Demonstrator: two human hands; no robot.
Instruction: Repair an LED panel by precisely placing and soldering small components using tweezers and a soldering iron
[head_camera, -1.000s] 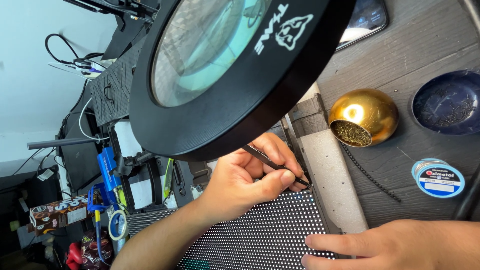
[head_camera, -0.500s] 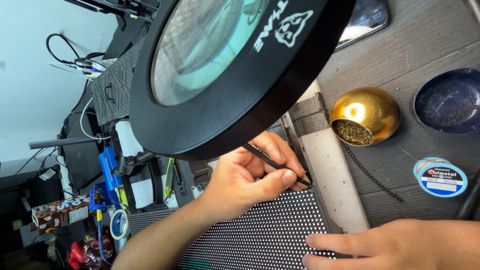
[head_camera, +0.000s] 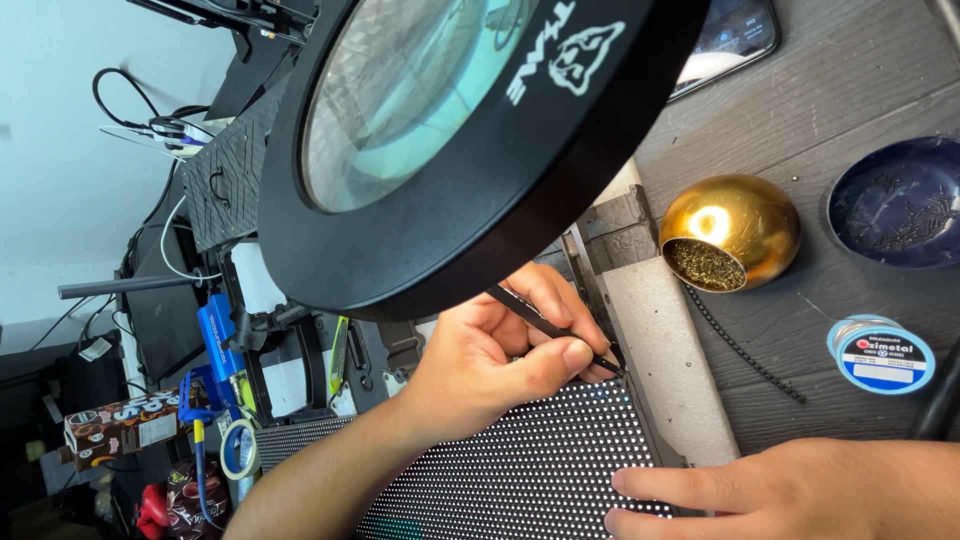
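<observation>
Head view shows your thumb and forefinger pinched around a pair of thin black tweezers (head_camera: 555, 331), gripped near the middle of the shaft, tips down at the far right corner of the dotted panel (head_camera: 520, 470). That is your left hand (head_camera: 490, 365), fingers closed on the tool, reaching in from the lower left. Your right hand (head_camera: 790, 490) comes in from the lower right and lies flat, fingers stretched out and holding nothing, pressing the near right edge of the panel. The panel looks like a stiff, flat board studded with tiny raised dots, likely light but fragile on its face, so steady it by the edges and keep fingertips off the dots. The tweezers look springy and slim; a hold nearer the tips would give finer control. A big black round magnifier lamp (head_camera: 450, 150) hangs over the work. To the right, on the dark wooden bench (head_camera: 830, 90), sit a gold ball-shaped holder of brass wool (head_camera: 728, 232), a dark blue dish (head_camera: 895, 200) and a blue spool (head_camera: 882, 355); a phone (head_camera: 725, 40) lies at the far edge.
</observation>
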